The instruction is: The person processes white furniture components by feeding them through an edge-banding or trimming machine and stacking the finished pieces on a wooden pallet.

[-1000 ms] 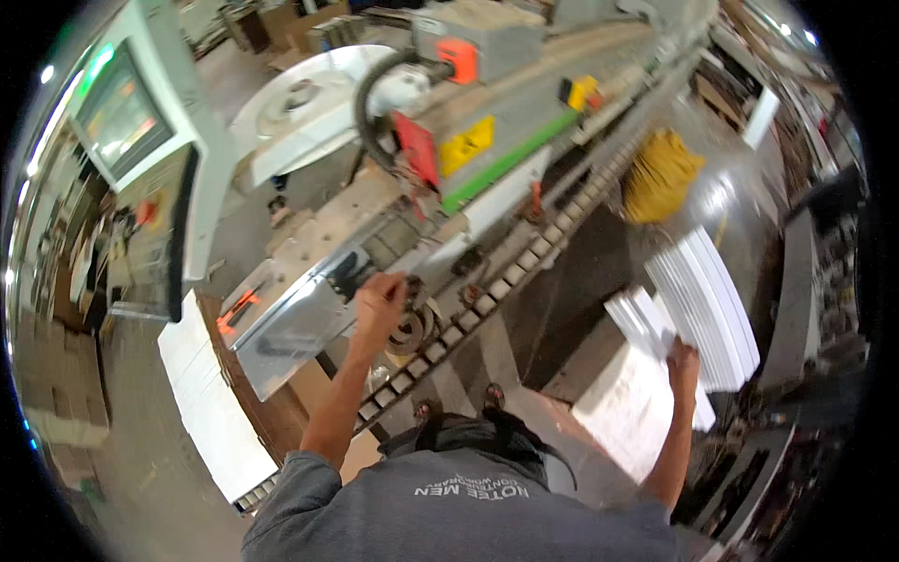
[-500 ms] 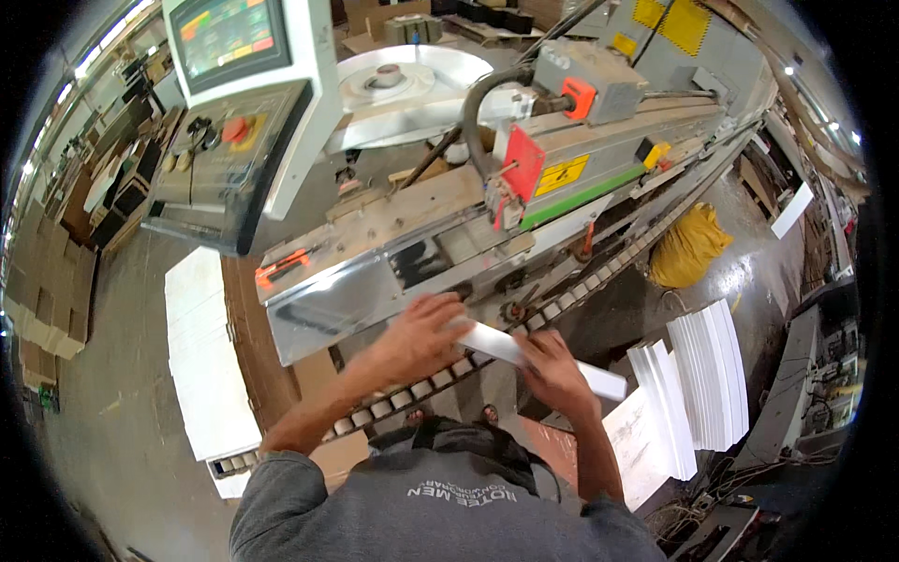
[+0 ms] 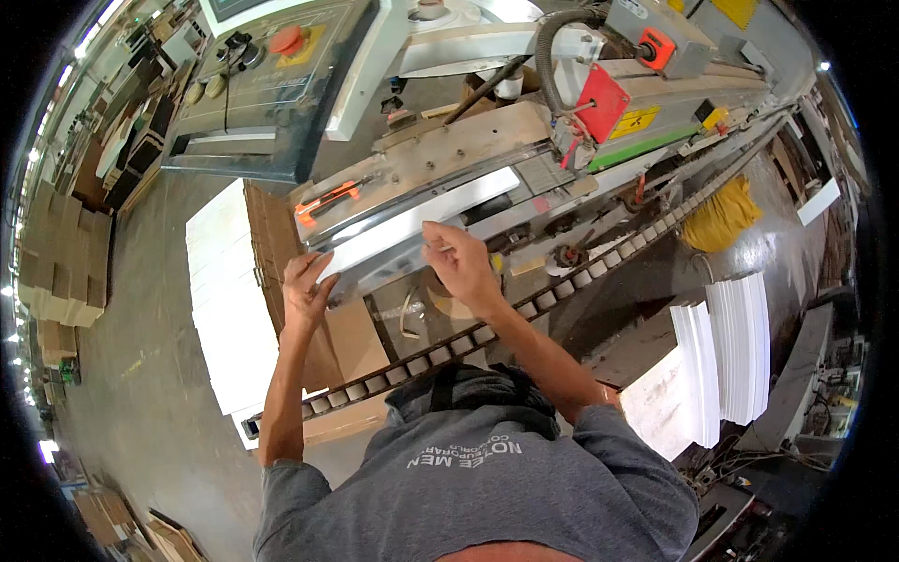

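A narrow white board (image 3: 421,217) lies slantwise on the shiny metal bed (image 3: 375,272) of an edge-working machine. My left hand (image 3: 307,288) holds its near left end between thumb and fingers. Beside the board's front edge is my right hand (image 3: 464,270), its fingers loosely bent and apart, with nothing in them. Whether its fingertips touch the board is hard to tell. Just beyond the board's left end, an orange clamp-like piece (image 3: 326,201) sits on the machine.
A control panel with a red button (image 3: 287,40) overhangs the far left. A roller track (image 3: 440,356) crosses in front of me. White boards are stacked at left (image 3: 225,300) and right (image 3: 740,347). A yellow sack (image 3: 723,217) lies on the floor.
The white board has gone from in front of me at the right, held in both hands, up onto the metal bed. My right hand has released it; the view has shifted.
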Tool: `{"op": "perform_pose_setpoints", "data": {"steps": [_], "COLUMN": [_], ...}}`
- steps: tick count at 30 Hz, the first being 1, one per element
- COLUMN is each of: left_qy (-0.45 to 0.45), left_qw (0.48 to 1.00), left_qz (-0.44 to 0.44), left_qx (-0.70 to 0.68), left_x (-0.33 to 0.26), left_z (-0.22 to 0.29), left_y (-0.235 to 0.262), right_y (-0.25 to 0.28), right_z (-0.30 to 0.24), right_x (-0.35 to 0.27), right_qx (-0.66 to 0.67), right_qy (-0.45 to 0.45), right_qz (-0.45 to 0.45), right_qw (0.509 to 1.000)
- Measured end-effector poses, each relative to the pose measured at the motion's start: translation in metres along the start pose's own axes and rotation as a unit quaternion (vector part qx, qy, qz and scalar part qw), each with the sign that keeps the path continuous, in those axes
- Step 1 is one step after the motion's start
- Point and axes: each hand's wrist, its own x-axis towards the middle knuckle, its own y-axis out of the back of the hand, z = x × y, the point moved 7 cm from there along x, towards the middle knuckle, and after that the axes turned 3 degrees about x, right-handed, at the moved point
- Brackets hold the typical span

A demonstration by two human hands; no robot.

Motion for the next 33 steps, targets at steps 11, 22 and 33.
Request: {"op": "perform_pose_setpoints", "data": {"steps": [11,22,33], "left_qy": [0.047,0.004,-0.094], "left_qw": [0.988,0.999,0.993], "left_qz": [0.086,0.042,0.068], "left_qx": [0.123,0.015,0.017], "left_x": [0.001,0.015,0.051], "left_z": [-0.048,-0.056,0.004], "left_y": [-0.002,-0.014,-0.066], "right_y": [-0.033,-0.037,0.034], "right_z": [0.079,0.052,0.070], "right_x": [0.033,0.035,0.054], "right_qx": [-0.011,-0.052,-0.113], "right_qy": [-0.104,-0.114,0.050], "right_qz": [0.077,0.101,0.198], "right_qw": [0.992,0.987,0.972]}}
